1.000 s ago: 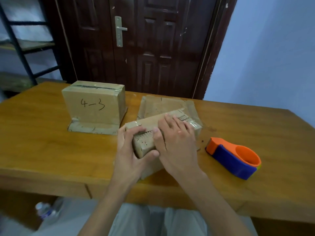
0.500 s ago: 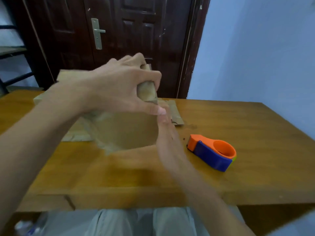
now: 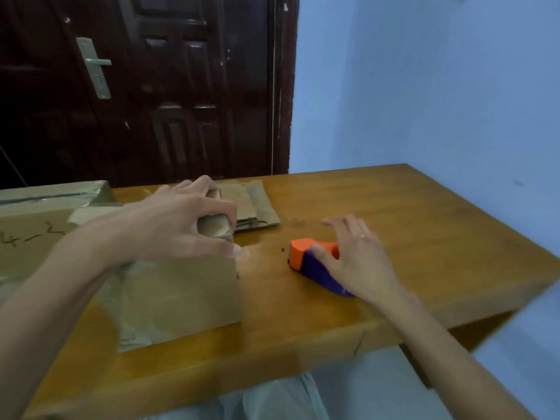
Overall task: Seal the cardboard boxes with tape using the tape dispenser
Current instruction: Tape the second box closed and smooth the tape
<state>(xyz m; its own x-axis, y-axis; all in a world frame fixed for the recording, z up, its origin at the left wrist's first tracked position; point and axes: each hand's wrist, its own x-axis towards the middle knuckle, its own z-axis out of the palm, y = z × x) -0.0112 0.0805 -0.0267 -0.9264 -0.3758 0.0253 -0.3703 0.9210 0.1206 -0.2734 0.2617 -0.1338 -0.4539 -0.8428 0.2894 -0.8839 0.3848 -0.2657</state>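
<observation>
A brown cardboard box (image 3: 181, 295) stands upright on the wooden table (image 3: 424, 237) in front of me. My left hand (image 3: 178, 225) grips its top edge, fingers curled over the folded flaps. To the right lies the orange and blue tape dispenser (image 3: 315, 265). My right hand (image 3: 354, 256) rests on it with fingers spread and thumb against its side. A second box marked "4-3" (image 3: 36, 225), with tape along its top, stands at the far left behind my left arm.
A flattened piece of cardboard (image 3: 254, 207) lies behind the box near the table's far edge. A dark wooden door (image 3: 151, 86) and a blue wall (image 3: 424, 86) stand beyond the table. The table's right corner is close to the dispenser.
The box was lifted and turned from lying flat under both hands to standing upright. My right hand left the box and moved right onto the tape dispenser. My view turned right.
</observation>
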